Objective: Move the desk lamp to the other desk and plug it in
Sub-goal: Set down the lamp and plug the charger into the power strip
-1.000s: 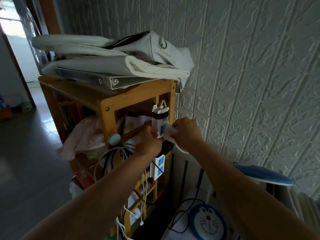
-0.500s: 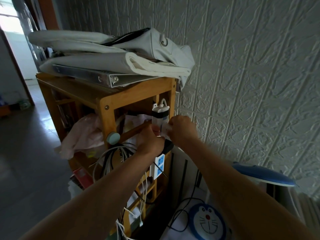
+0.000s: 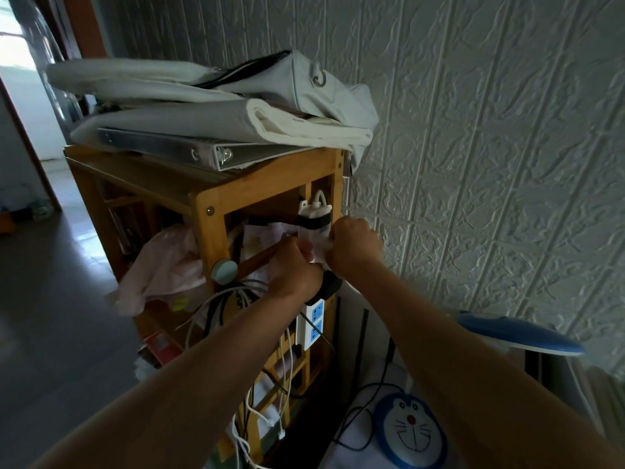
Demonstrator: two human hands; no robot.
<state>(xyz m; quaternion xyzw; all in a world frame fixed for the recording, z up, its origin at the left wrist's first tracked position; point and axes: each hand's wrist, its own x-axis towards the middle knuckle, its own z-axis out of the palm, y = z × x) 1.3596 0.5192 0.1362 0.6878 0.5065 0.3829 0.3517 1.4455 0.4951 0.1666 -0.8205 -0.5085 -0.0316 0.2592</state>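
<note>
A white power strip [image 3: 313, 321] with blue sockets hangs upright on the side of a wooden shelf unit [image 3: 203, 211]. My left hand [image 3: 297, 269] grips the strip's upper part. My right hand [image 3: 353, 247] is closed around a white plug pressed against the strip just right of the left hand; the plug is mostly hidden by my fingers. The desk lamp's blue head [image 3: 521, 335] sits at the lower right by the wall, and its round blue base with a cartoon cat face [image 3: 411, 431] rests on a white surface below.
A grey bag [image 3: 304, 82], folded white fabric and a ring binder [image 3: 176, 147] are stacked on top of the shelf unit. Several white and black cables [image 3: 216, 306] hang off its side. A textured white wall [image 3: 490, 164] runs along the right. Open floor lies to the left.
My right hand has pushed the white plug in against the power strip, closing the gap to my left hand. The view has shifted slightly downward.
</note>
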